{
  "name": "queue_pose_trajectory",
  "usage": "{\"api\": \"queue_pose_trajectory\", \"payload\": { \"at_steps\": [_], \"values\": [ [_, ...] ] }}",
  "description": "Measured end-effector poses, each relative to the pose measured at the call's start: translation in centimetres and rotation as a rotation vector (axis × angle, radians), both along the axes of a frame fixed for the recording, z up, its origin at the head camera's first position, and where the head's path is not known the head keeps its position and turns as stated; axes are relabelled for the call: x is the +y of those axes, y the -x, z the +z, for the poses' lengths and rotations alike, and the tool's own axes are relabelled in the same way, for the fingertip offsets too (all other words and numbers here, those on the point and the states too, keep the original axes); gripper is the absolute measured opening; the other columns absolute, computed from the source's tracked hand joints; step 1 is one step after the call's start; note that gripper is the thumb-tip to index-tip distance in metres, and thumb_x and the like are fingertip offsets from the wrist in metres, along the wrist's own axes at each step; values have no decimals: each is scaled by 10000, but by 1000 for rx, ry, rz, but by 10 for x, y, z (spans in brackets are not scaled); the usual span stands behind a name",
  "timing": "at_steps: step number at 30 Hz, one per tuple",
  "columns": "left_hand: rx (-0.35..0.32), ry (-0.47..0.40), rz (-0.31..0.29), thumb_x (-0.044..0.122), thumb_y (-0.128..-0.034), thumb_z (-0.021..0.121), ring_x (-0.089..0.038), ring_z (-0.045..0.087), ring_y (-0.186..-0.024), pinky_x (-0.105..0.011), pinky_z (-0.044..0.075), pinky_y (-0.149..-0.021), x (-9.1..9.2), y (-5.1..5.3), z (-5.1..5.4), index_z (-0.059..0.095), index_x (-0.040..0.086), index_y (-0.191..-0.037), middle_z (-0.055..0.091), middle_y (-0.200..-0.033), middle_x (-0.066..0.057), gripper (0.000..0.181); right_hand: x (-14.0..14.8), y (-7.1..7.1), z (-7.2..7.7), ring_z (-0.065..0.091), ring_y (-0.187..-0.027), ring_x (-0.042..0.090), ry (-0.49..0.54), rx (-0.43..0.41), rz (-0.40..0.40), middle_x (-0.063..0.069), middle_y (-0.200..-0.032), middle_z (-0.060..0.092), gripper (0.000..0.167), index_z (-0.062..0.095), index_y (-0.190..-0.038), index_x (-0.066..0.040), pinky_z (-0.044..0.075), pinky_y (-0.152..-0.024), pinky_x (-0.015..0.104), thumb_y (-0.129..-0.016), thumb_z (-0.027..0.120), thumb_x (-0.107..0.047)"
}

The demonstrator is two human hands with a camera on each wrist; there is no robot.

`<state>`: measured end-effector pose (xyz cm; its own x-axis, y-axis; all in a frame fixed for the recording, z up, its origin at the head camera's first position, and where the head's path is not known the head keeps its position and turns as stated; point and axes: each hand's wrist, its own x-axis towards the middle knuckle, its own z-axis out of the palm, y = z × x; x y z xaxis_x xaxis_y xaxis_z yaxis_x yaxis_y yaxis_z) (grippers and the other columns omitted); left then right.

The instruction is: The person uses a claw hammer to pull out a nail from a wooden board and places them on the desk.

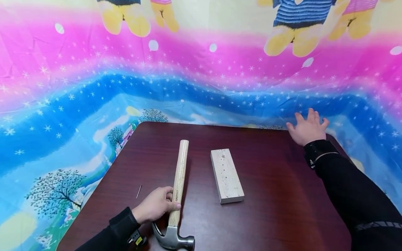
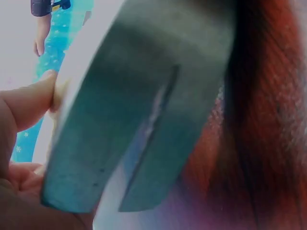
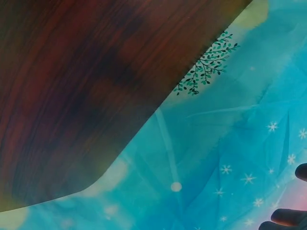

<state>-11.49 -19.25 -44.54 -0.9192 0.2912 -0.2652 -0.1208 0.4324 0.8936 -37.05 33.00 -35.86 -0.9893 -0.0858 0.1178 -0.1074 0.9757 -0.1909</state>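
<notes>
My left hand (image 1: 157, 205) grips a claw hammer by its wooden handle (image 1: 179, 177), just above the steel head (image 1: 174, 238). The thumb lies across the front of the handle. In the left wrist view the hammer's split claw (image 2: 129, 120) fills the middle, blurred at the top. A pale wooden block (image 1: 226, 176) lies on the table to the right of the hammer. Left of the handle lies a thin nail (image 1: 139, 191). Over the table's far right corner my right hand (image 1: 309, 128) is raised with spread fingers, holding nothing; some dark fingertips (image 3: 288, 216) show in the right wrist view.
The dark red-brown table (image 1: 276, 195) has rounded far corners. Behind it and along both sides hangs a printed cloth (image 1: 201, 76) with snowflakes, trees and cartoon figures, close to the table's edge.
</notes>
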Motion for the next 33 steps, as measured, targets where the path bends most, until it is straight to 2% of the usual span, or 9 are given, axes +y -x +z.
{"api": "queue_pose_trajectory", "payload": {
  "at_steps": [4,11,17,24,28,29,30,32,33],
  "values": [
    [20,72,20,112,-918,852,-119,666,-706,-227,507,-589,-1,0,1,690,-23,-1061,744,-811,-27,255,1,0,-4,36,-1585,682,-5,-7,0,463,-1720,6,821,296,-1665,13,49,-1179,871,-1129,315,-609],
    [31,138,32,132,-912,864,-106,613,-649,-217,449,-551,0,-3,-1,706,3,-976,705,-751,2,214,1,0,-15,77,-1575,687,-23,12,-1,474,-1702,77,791,360,-1617,36,87,-1166,890,-1123,364,-582],
    [56,191,21,137,-909,867,-93,640,-656,-226,479,-572,1,-3,-2,723,0,-956,747,-756,-9,204,1,-6,-17,84,-1579,684,-23,20,-1,483,-1693,101,803,378,-1607,32,105,-1158,891,-1120,349,-605],
    [65,260,20,134,-892,882,-82,668,-678,-225,512,-604,8,-4,0,745,11,-943,781,-785,-18,191,2,-8,-18,115,-1564,682,-14,32,-3,488,-1682,124,752,401,-1590,32,110,-1160,877,-1123,392,-558],
    [115,367,11,174,-880,889,-90,595,-626,-247,459,-581,9,1,3,715,84,-855,696,-716,37,197,7,-7,-21,111,-1567,672,-10,17,-3,486,-1686,117,798,397,-1597,39,88,-1170,872,-1121,363,-600],
    [170,403,2,219,-903,872,-79,550,-606,-252,423,-565,5,4,-2,683,121,-824,643,-691,66,228,8,-7,-22,109,-1568,670,-10,12,-5,486,-1687,112,817,395,-1599,42,83,-1170,872,-1119,346,-618],
    [199,450,7,238,-905,866,-103,514,-589,-276,400,-563,5,7,0,653,125,-792,592,-667,60,267,11,-7,-23,107,-1569,668,-12,8,-7,487,-1687,108,827,392,-1600,46,79,-1171,873,-1119,337,-625],
    [241,551,28,286,-931,838,-155,544,-651,-336,453,-621,3,14,7,641,128,-794,574,-701,28,287,14,-7,-24,101,-1569,668,-15,2,-11,491,-1687,99,835,389,-1598,54,75,-1167,876,-1120,330,-629],
    [246,594,32,308,-958,814,-208,635,-751,-377,525,-702,2,17,13,692,70,-872,657,-790,-28,281,15,-7,-25,100,-1566,671,-17,1,-13,493,-1686,96,832,388,-1596,58,77,-1163,877,-1121,334,-624]
  ]
}}
